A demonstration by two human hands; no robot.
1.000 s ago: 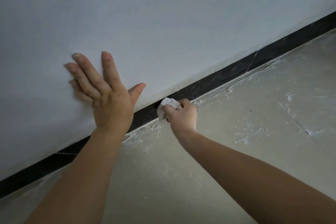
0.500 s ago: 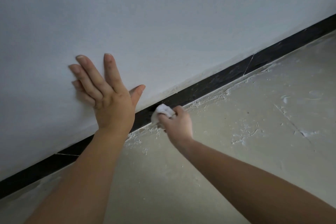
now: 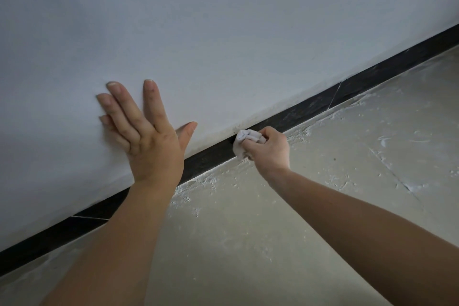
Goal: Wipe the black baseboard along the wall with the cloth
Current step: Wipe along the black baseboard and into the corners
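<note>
A black baseboard point(image 3: 310, 113) runs diagonally from lower left to upper right where the white wall meets the floor. My right hand point(image 3: 270, 149) is closed around a small crumpled white cloth point(image 3: 244, 141) and presses it against the baseboard near the middle of the view. My left hand point(image 3: 146, 136) lies flat on the wall just above the baseboard, fingers spread, holding nothing. My left wrist covers a short stretch of the strip.
The white wall point(image 3: 223, 32) fills the upper half. The pale concrete floor point(image 3: 323, 206) below is rough, with white plaster smears and crusts along the baseboard's lower edge. Thin white joint lines cross the strip at the lower left and upper right.
My right hand slid the cloth left along the baseboard, then back to the right and slightly up. My left hand has stayed flat on the wall.
</note>
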